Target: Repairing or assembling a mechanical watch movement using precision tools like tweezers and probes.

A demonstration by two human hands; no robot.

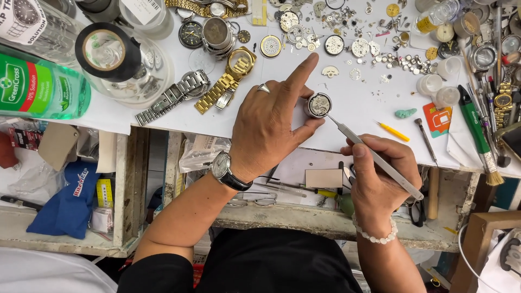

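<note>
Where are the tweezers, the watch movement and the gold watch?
tweezers point(374, 156), head view, mid-shaft, held in the right hand.
watch movement point(319, 104), head view, centre of its round face, in the left hand's fingers.
gold watch point(239, 63), head view, on its case.

The watch case point(319, 104) is small, round and silver-rimmed, its open back turned up so the fine metal works inside show. It sits just above the white sheet on the desk point(358, 108), pinched at its left edge between two fingers. The tweezers point(374, 157) are slim, straight and steel-grey, slanting down to the right from the case; their pointed tips seem to touch the case's lower right rim, though that is too small to tell surely.
</note>
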